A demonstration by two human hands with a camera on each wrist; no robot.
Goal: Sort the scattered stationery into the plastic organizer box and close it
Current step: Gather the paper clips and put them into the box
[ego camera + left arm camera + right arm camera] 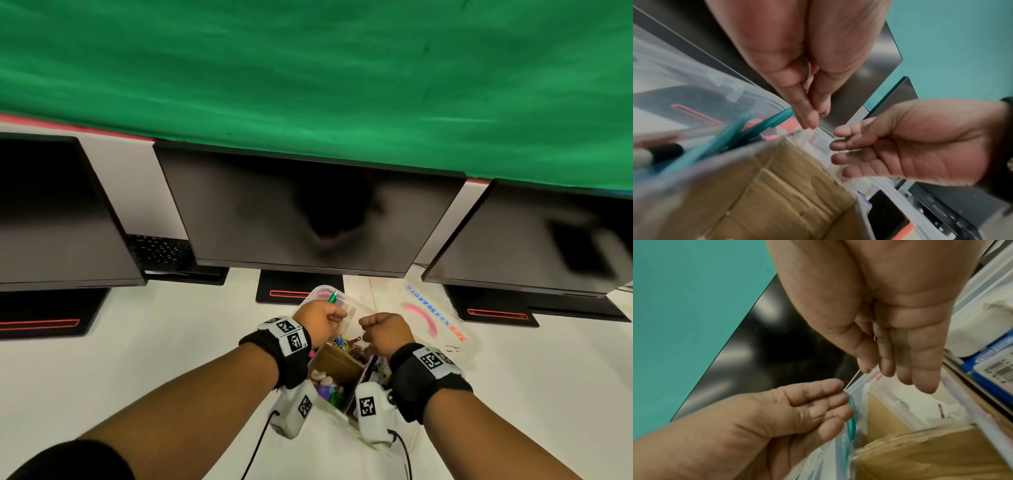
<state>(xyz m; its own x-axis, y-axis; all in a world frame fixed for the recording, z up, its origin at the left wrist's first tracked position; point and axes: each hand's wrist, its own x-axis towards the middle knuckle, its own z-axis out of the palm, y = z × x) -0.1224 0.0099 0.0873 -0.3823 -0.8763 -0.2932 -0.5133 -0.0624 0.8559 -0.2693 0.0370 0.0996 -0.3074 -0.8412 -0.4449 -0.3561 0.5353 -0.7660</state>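
The clear plastic organizer box (350, 304) lies open under both hands on the white desk. It holds green pens (764, 123), brown cardboard dividers (787, 186), coloured paper clips (340, 342) and other small items. One green pen (333, 296) pokes up at its far left corner. My left hand (323, 318) and right hand (380, 327) hover close together over the far end. A thin white strand (852, 379) stretches between them. The right thumb and forefinger pinch its upper end, and the left fingertips (809, 123) hold its lower end, thumb pressed against them.
The box's clear lid (435, 318), printed "STORAGE BOX", lies on the desk to the right. Three dark monitors (308, 212) on black stands line the back, with a keyboard (157, 250) behind the left one. Cables from the wrist cameras trail toward me.
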